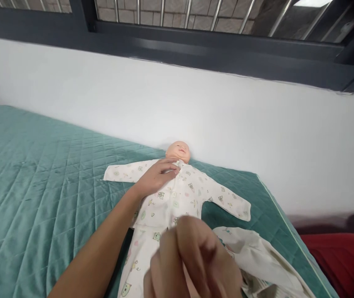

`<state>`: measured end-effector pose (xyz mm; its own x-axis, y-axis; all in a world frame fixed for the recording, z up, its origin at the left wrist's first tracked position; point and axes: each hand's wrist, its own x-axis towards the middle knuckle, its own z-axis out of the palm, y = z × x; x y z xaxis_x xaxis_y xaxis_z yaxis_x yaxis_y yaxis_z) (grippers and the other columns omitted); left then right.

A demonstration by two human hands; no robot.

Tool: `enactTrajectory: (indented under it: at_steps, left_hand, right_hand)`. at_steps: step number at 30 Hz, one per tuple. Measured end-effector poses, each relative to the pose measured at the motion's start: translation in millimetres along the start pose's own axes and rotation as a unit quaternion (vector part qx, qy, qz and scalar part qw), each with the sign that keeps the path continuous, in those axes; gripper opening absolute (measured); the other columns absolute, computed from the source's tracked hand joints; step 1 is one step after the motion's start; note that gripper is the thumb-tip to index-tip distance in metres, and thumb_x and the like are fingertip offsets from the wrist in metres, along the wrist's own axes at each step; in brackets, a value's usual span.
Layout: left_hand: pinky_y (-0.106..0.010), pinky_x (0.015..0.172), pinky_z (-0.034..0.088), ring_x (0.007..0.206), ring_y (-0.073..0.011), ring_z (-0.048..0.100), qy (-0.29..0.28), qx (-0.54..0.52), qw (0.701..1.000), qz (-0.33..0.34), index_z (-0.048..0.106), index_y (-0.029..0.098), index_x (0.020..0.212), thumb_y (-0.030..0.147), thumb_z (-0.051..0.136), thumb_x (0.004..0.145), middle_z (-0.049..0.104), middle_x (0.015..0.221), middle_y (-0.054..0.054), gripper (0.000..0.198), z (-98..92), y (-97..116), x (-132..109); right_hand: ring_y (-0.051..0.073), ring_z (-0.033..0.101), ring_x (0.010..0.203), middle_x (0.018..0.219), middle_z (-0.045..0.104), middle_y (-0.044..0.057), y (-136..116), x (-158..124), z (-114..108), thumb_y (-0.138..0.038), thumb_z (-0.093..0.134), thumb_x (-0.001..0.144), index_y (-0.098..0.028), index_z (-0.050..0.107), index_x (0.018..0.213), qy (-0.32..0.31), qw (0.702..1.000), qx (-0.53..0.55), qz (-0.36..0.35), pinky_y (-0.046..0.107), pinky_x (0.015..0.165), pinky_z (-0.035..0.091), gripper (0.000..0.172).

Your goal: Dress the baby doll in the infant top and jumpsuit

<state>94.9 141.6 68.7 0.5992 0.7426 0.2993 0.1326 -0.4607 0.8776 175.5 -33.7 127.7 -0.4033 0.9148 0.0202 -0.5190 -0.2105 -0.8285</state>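
Observation:
A baby doll [178, 151] lies on its back, its head close to the wall. It wears a white long-sleeved baby shirt [192, 190] with small printed animals, both sleeves spread out sideways. My left hand [160, 176] rests on the chest, with thumb and fingers closed at the collar of the shirt. White printed pants [139, 256] extend below the shirt's hem. Close to the camera, my right hand [192, 258] is raised above the lower body, fingers curled together and slightly blurred. Whatever it may hold is hidden.
A green quilted cover [56, 178] spreads under the doll. A crumpled white cloth [257, 256] lies at the right, near the cover's piped edge. A white wall [226, 116] rises behind, below a dark window frame [195, 45] with bars. Something red [341, 256] is at the far right.

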Motion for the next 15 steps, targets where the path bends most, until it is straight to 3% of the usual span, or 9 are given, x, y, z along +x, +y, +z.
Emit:
enactTrajectory:
  at_steps: [3, 5, 11, 15]
  left_hand:
    - [-0.037, 0.117, 0.029, 0.137, -0.0235, 0.043, 0.005, 0.006, 1.000, 0.005, 0.073, 0.024, 0.097, 0.041, 0.054, 0.091, 0.053, 0.143, -0.004, 0.026, -0.2, 1, 0]
    - [-0.038, 0.117, 0.029, 0.137, -0.0230, 0.043, 0.006, 0.006, 1.000, 0.004, 0.072, 0.024, 0.098, 0.041, 0.054, 0.091, 0.053, 0.144, -0.004, 0.026, -0.4, 2, 0]
    - [-0.038, 0.117, 0.030, 0.137, -0.0236, 0.043, 0.009, 0.002, 1.000, 0.008, 0.073, 0.024, 0.097, 0.041, 0.054, 0.091, 0.053, 0.143, -0.002, 0.026, -0.2, 0, 0]
    - [-0.038, 0.117, 0.029, 0.137, -0.0240, 0.043, 0.006, 0.003, 1.000, 0.015, 0.073, 0.024, 0.098, 0.040, 0.053, 0.091, 0.054, 0.142, -0.003, 0.026, -0.7, -1, 1]
  right_hand:
    - [0.008, 0.049, 0.047, 0.061, 0.057, 0.000, -2, 18, -9, -0.043, 0.075, 0.076, -0.020, 0.061, 0.065, -0.025, 0.996, 0.082, -0.015, 0.023, 0.047, 0.036, 0.029]
    - [0.006, 0.043, 0.046, 0.061, 0.055, -0.001, -2, 23, -11, -0.032, 0.072, 0.081, -0.018, 0.065, 0.067, -0.005, 0.995, 0.095, -0.018, 0.023, 0.047, 0.032, 0.021]
    - [0.008, 0.041, 0.047, 0.058, 0.056, -0.001, 0, 22, -10, -0.033, 0.076, 0.077, -0.018, 0.070, 0.065, 0.027, 0.998, 0.055, -0.002, 0.025, 0.048, 0.032, 0.020]
    - [0.008, 0.046, 0.054, 0.064, 0.063, 0.002, 1, 23, -8, -0.030, 0.076, 0.078, -0.018, 0.074, 0.070, 0.090, 0.996, 0.021, -0.006, 0.026, 0.055, 0.036, 0.015]
